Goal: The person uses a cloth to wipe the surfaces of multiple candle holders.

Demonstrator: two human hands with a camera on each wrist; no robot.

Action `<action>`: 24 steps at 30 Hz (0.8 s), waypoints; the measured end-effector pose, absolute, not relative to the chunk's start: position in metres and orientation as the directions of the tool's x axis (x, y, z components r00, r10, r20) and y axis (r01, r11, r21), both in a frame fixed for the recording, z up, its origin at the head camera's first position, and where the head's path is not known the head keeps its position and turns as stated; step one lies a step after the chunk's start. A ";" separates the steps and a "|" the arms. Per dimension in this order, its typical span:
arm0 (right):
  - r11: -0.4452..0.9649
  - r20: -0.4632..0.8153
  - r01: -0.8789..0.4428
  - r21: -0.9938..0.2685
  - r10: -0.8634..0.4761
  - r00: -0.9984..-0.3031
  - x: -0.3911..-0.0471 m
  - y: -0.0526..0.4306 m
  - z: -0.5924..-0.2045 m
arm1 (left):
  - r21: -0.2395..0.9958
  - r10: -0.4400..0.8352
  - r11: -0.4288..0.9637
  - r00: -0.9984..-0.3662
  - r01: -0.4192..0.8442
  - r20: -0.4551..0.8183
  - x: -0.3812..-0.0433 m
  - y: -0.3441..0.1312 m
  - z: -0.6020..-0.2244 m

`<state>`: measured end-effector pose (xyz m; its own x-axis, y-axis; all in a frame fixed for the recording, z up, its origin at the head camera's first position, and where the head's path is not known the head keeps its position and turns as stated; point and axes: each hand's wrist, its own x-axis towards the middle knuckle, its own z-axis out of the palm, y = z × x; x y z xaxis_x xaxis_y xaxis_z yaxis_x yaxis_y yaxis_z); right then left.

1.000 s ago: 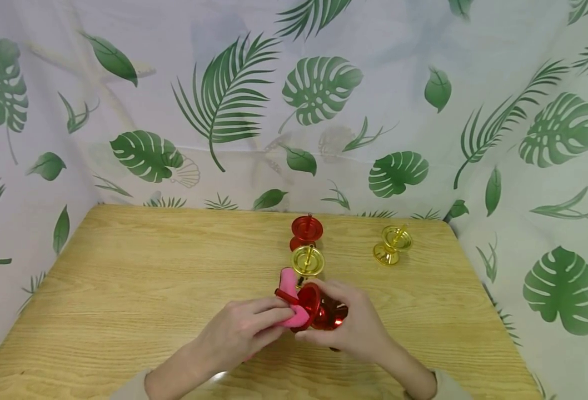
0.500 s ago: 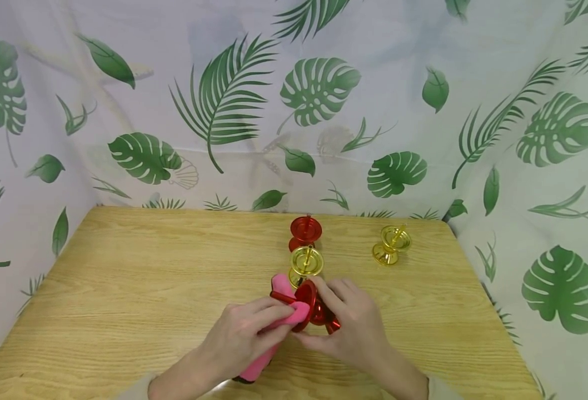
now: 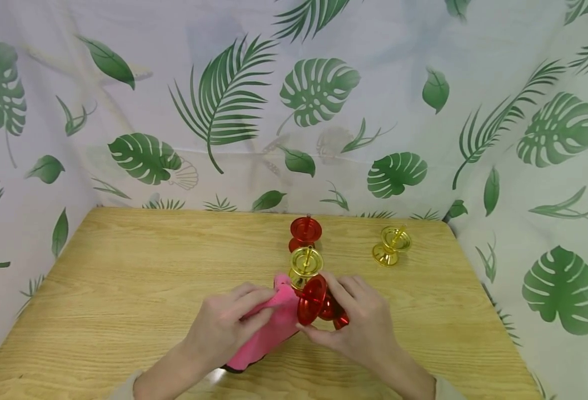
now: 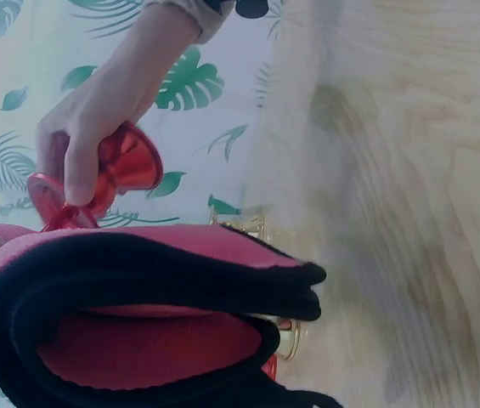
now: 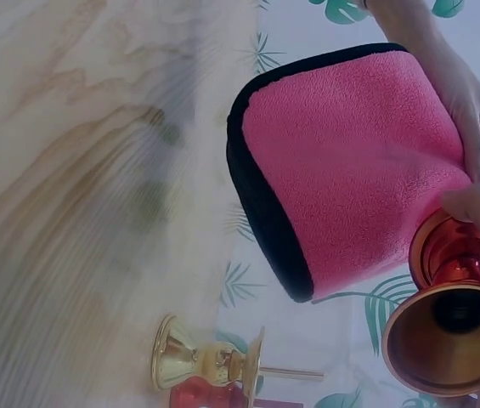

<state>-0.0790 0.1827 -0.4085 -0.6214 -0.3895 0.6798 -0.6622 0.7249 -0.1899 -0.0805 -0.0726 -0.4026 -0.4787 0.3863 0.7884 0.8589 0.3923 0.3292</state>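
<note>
In the head view, my right hand [image 3: 366, 322] grips a shiny red candle holder [image 3: 312, 301] tilted on its side, dish toward the left. Thumb and fingers press on the dish's rim. My left hand [image 3: 226, 322] pinches a folded pink cloth [image 3: 274, 333] with black edging, close against the dish. The left wrist view shows the cloth [image 4: 163, 242] folded in layers, with the red holder [image 4: 133, 161] beyond it. From the right wrist, the holder's hollow base [image 5: 439, 340] faces the camera, and the cloth [image 5: 350, 144] hangs from the left hand [image 5: 473, 110].
Just beyond the hands stands a gold candle holder [image 3: 306, 261], with a red candle holder [image 3: 305, 229] behind it. Another gold candle holder [image 3: 391, 244] stands farther right on the wooden table [image 3: 149, 266]. Leaf-patterned sheets [image 3: 254, 111] enclose the back and sides.
My left hand has drawn back slightly left with the cloth, which now spreads wider beside the dish. In my right hand the red candle holder has turned, its dish showing more toward the head camera.
</note>
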 end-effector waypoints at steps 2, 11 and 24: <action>0.729 0.676 -0.659 -0.184 -0.392 -0.623 -0.079 0.184 -0.408 | 0.325 0.376 0.400 -0.477 0.857 0.795 -0.081 -0.075 -0.401; 0.706 0.658 -0.658 -0.263 -0.368 -0.657 -0.078 0.182 -0.411 | 0.346 0.376 0.402 -0.497 0.848 0.782 -0.079 -0.073 -0.406; 0.596 0.485 -0.541 -0.594 -0.271 -0.831 -0.073 0.171 -0.413 | 0.378 0.397 0.401 -0.530 0.834 0.749 -0.072 -0.063 -0.419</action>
<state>-0.0727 0.1706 -0.4132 -0.8314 -0.2711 0.4851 -0.5408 0.5956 -0.5939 -0.0719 -0.0634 -0.4194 -0.5304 0.3972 0.7489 0.8344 0.4006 0.3784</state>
